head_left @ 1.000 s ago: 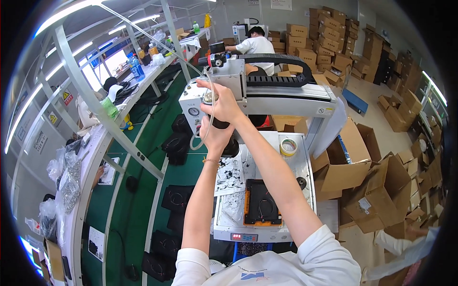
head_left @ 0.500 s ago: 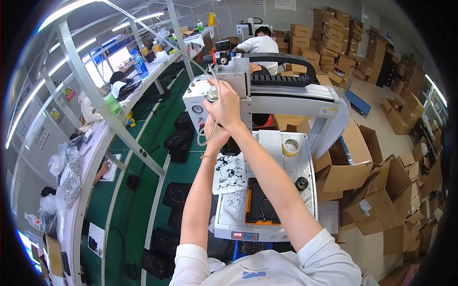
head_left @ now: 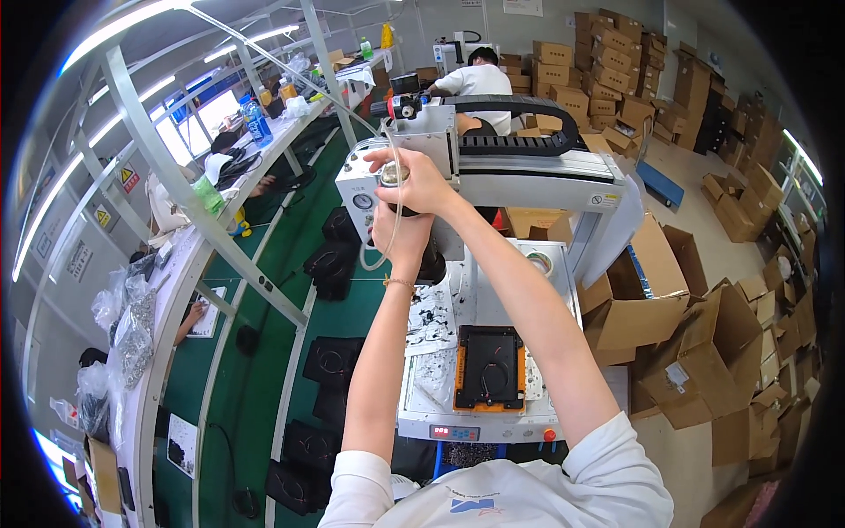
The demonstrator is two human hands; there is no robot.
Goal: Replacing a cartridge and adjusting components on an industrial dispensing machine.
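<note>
Both my hands are at the head of a benchtop gantry machine [head_left: 537,179]. My right hand [head_left: 421,183] curls round a shiny round metal cap [head_left: 393,174], its fingers over the far side. Just below, my left hand [head_left: 402,232] is closed, apparently round the body under that cap; my fingers hide most of it. A clear hose [head_left: 366,262] loops past both hands. Left of them is the white control box [head_left: 350,187] with a round gauge [head_left: 363,201]. On the machine bed, a black tray-like part with a thin wire [head_left: 488,365] sits in an orange fixture [head_left: 459,378].
A black-smeared white sheet [head_left: 429,321] and a tape roll [head_left: 540,261] lie on the bed. A green conveyor [head_left: 264,352] with black parts [head_left: 330,359] runs at the left. Open cardboard boxes [head_left: 704,352] crowd the right. Another person [head_left: 475,84] works beyond the gantry.
My right hand has tilted flatter over the cap, and my left hand has shifted slightly right below it. My forearms have moved right, uncovering more of the black part and a red button.
</note>
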